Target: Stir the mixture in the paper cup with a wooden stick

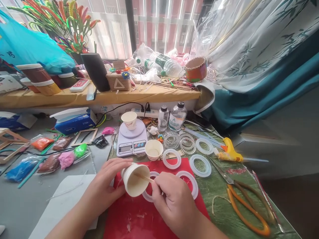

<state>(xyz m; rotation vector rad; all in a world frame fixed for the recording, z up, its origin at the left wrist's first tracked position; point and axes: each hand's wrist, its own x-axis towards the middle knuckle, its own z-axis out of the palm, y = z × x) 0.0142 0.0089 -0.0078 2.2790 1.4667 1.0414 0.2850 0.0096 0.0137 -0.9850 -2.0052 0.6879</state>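
My left hand [111, 181] is wrapped round a white paper cup [129, 187], tipped so that its mouth faces me. Pinched in my right hand [171, 196] is a thin wooden stick [146, 178] whose far end reaches inside the cup. What the cup holds cannot be made out clearly. Beneath both hands lies a red sheet [129, 222] with ring-shaped silicone molds on it, one [191, 186] partly behind my right hand. Another ring mold [171, 158] lies at the sheet's back edge, and a second paper cup [154, 151] stands just behind.
A kitchen scale [132, 141] carries a paper cup [129, 121]. Two clear bottles [177, 116] stand behind stacked bangles [171, 141]. To the right lie a yellow glue gun [231, 151] and orange-handled scissors [246, 209]. Bagged colored clay [67, 160] and a blue box [76, 121] are at left.
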